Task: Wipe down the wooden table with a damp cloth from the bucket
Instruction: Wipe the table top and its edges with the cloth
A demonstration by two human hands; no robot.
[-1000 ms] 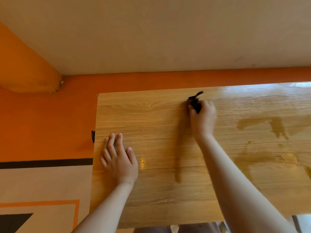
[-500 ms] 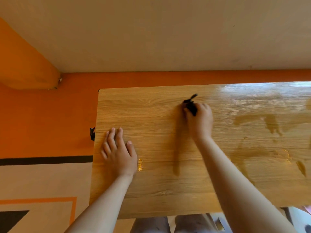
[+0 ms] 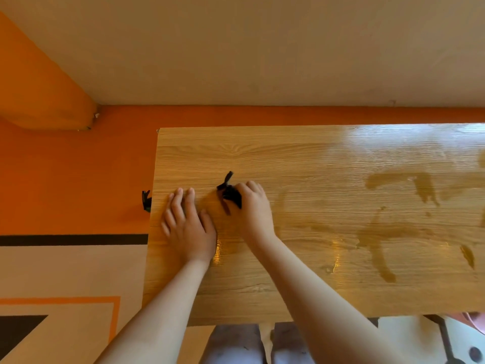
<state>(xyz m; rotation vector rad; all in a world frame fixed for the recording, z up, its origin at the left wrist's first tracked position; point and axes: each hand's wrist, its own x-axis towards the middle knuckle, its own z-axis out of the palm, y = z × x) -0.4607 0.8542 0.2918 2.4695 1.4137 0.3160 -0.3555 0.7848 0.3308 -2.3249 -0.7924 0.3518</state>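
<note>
Since half a second ago the right hand (image 3: 253,206) has slid leftward across the wooden table (image 3: 301,279), carrying the cloth (image 3: 231,193) with it, and now sits just beside the left hand (image 3: 187,227), where earlier a wide stretch of bare wood lay between them. Cloth: small, dark, bunched; clamped in the curled fingers of the right hand and pressed to the table top, one loose tail sticking up toward the table's far edge. Left hand: flat on the table near its left edge, palm down, fingers apart and extended, holding nothing. Wet streaks (image 3: 401,185) and glossy patches cover the table's right half; wood near the left edge looks dry and matte. Small dark clip-like piece (image 3: 146,201) pokes out at the table's left edge; cannot tell what it is. Orange floor band (image 3: 78,174) lies beyond the table's left edge. Bucket not in view.
</note>
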